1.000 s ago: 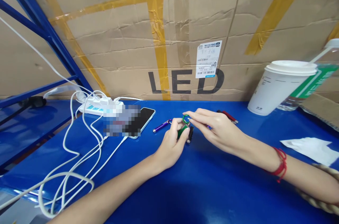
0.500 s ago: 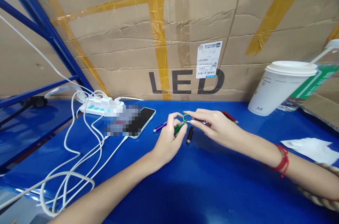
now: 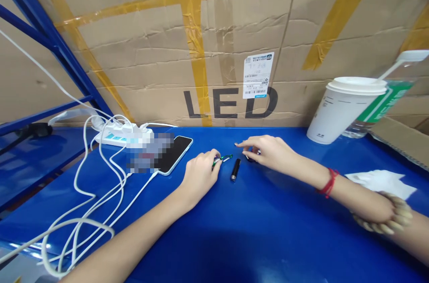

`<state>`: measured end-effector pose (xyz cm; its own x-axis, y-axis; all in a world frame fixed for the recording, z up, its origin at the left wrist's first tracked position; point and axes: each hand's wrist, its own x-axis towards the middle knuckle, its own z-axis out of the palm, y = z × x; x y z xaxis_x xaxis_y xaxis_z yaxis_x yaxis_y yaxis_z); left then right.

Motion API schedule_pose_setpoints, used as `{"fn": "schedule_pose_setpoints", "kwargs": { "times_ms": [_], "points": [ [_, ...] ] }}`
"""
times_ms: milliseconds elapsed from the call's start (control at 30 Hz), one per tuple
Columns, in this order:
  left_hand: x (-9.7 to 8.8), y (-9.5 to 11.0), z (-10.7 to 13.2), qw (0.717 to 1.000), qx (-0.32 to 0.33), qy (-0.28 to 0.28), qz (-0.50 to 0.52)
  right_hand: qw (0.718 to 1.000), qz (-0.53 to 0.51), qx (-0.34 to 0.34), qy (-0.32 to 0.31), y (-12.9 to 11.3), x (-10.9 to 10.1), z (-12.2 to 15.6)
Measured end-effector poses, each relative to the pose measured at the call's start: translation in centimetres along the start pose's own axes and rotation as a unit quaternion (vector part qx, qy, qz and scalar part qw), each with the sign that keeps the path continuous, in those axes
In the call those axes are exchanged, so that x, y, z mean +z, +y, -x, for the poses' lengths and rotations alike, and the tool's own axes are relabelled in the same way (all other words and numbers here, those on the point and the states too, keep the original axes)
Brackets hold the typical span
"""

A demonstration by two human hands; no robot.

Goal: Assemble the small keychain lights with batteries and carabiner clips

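My left hand point(image 3: 202, 173) rests on the blue table, closed around a small green keychain light point(image 3: 215, 162). Its green clip point(image 3: 228, 158) sticks out to the right past the fingertips; most of the body is hidden. A short black cylinder with a silver end point(image 3: 235, 170) lies just to the right of it. Over the table farther right is my right hand point(image 3: 268, 151), index finger stretched out to the left and fingers apart. Beneath its fingers a dark piece with a shiny part point(image 3: 250, 158) shows, mostly covered.
A phone point(image 3: 176, 153) lies left of my hands, by a white power strip point(image 3: 112, 135) and tangled white cables point(image 3: 90, 211). At right stand a white paper cup point(image 3: 342, 111) and a bottle point(image 3: 385, 100), with crumpled tissue point(image 3: 382, 182) nearer. A large cardboard box point(image 3: 150, 60) closes off the back.
My hands have parted. The left one moved left and down with the green keychain light, covering the purple cylinder's spot. The right one let go of the clip and hovers over the dark piece.
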<state>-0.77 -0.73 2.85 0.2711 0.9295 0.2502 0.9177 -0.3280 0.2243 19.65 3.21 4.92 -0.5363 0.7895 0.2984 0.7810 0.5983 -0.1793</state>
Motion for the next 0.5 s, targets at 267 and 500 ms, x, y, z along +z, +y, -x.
{"fn": "schedule_pose_setpoints", "kwargs": {
  "times_ms": [267,500],
  "points": [
    [-0.2,-0.4,-0.2,0.985,-0.010,0.007,-0.172,0.985,0.131,0.109,0.003,2.2,-3.4,0.2],
    [-0.4,-0.4,-0.2,0.983,-0.009,0.035,-0.179,0.943,0.164,0.225,-0.180,2.6,-4.0,0.6]
  ]
}}
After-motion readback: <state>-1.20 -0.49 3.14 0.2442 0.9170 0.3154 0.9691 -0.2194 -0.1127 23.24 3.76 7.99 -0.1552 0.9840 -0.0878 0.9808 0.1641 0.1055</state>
